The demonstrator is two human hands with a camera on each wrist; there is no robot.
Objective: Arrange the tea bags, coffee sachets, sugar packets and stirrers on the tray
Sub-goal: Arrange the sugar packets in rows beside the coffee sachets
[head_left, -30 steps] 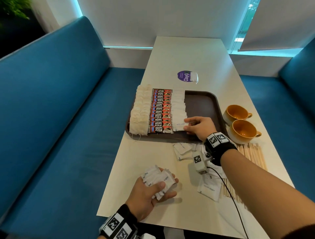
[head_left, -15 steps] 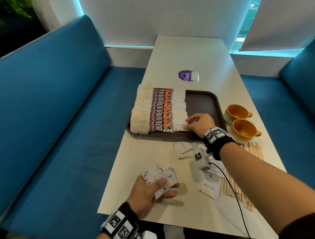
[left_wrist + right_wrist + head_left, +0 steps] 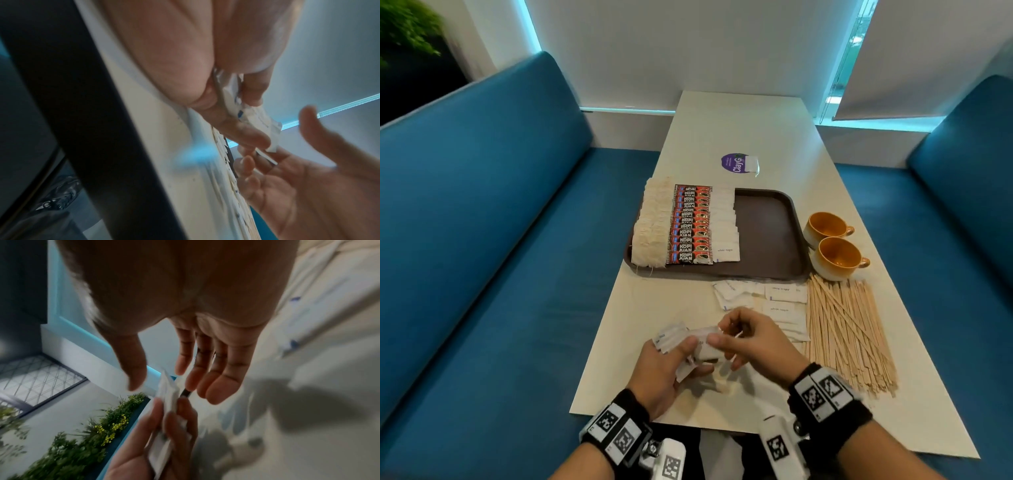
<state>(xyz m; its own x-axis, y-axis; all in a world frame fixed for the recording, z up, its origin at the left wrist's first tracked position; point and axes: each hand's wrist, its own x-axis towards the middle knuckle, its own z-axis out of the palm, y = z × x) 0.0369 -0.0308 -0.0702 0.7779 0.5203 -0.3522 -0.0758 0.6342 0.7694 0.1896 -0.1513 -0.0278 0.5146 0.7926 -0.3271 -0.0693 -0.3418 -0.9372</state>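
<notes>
Left hand (image 3: 667, 370) clenches a fanned bundle of white paper sugar packets (image 3: 681, 341) above the pale desk (image 3: 640, 308); right hand (image 3: 753, 346), fingers loose, touches its top packet, near the brown plastic tray (image 3: 767, 233).

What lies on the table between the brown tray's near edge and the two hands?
In the head view, loose white sugar packets lie on the table between the brown tray and the hands.

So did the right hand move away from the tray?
Yes. The right hand has come back off the tray, toward the person, and now meets the left hand at its sugar packets.
</notes>
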